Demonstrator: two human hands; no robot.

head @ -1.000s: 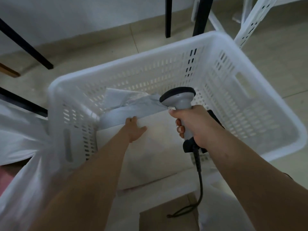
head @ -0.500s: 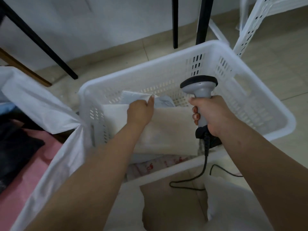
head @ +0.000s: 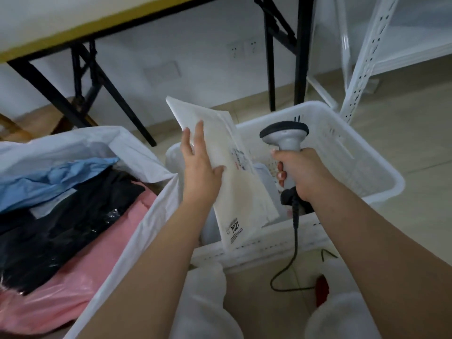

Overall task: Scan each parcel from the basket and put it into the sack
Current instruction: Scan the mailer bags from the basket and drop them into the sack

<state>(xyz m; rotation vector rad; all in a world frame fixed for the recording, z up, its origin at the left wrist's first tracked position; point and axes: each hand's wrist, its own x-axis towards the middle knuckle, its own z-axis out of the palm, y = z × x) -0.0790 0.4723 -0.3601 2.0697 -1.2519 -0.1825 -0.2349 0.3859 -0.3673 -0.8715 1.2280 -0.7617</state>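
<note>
Above the basket (head: 367,167), left hand (head: 199,171) now grips the raised parcel (head: 234,182), printed "7021" at 6 o'clock; right hand (head: 302,173) clasps the scanner (head: 285,135).

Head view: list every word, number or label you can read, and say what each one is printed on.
"7021": on the white parcel held up by the left hand, near its lower edge.
Small print around that number: too small to read.
Printed label near the parcel's middle right edge: blurred, unreadable.
Scanner in the right hand: no readable text.
Basket and sack: no text visible.
</note>
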